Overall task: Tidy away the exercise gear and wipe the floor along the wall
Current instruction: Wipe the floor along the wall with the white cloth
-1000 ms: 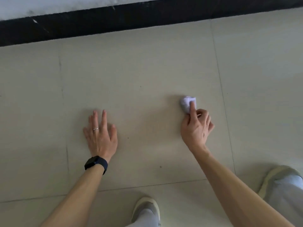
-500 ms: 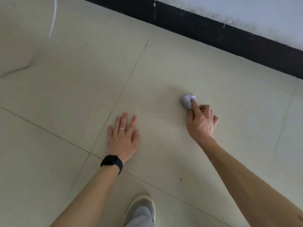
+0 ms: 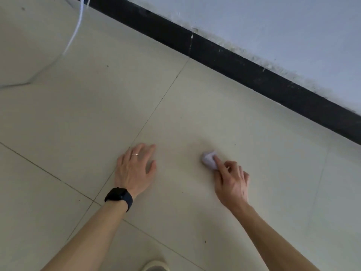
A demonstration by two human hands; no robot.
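A small crumpled white tissue wad lies on the beige tiled floor, about a tile's width from the black skirting board under the white wall. My right hand presses it down with the index finger stretched over it, the other fingers curled behind. My left hand, with a ring and a black watch, rests flat on the floor to the left of the wad, fingers relaxed, holding nothing.
A white cord hangs down at the upper left, and a thin dark line runs across the floor tile below it. The toe of my pale shoe shows at the bottom edge. Dark specks dot the tiles.
The view has swung left, so the skirting board now runs diagonally. My left hand slid right, closer to the wad. My right hand still presses the tissue on the same tile.
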